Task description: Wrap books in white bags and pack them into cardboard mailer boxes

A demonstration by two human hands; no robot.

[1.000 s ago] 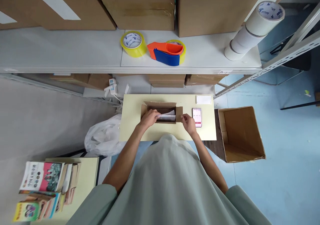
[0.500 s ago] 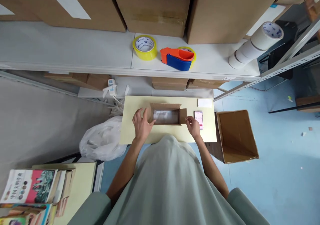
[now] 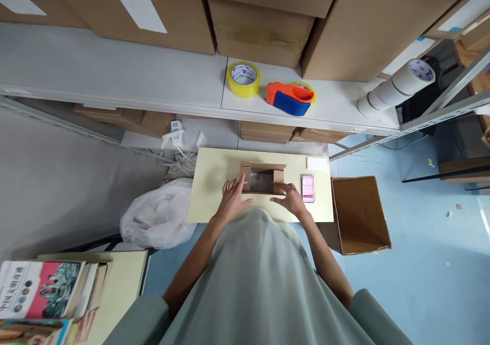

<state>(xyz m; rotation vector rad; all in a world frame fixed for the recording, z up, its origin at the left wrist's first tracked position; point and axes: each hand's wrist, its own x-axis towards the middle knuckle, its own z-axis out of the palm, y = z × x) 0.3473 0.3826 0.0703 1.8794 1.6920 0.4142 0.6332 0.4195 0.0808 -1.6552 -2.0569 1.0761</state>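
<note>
A small brown cardboard box [image 3: 264, 167] stands on the pale yellow table [image 3: 214, 202], its long back flap upright. Its two end flaps are folded inward over the opening. Something greyish, too dim to name, lies inside. My left hand [image 3: 231, 197] is at the box's left end, fingers on the left flap and thumb apart. At the right end, my right hand [image 3: 290, 200] has its fingers on the right flap, with the thumb spread toward me. A phone [image 3: 308, 188] with a lit pinkish screen lies just right of my right hand.
Above the table, a shelf [image 3: 153, 74] holds large cartons, a yellow tape roll [image 3: 243, 79], an orange-and-blue tape dispenser [image 3: 290, 99] and stacked white rolls [image 3: 398, 88]. An open carton [image 3: 360, 212] stands at right, a white plastic bag [image 3: 156, 213] at left. Books [image 3: 42, 289] lie lower left.
Both end flaps have gone from standing outward to folded in over the opening. My hands have moved closer together. The whole view has shifted slightly.
</note>
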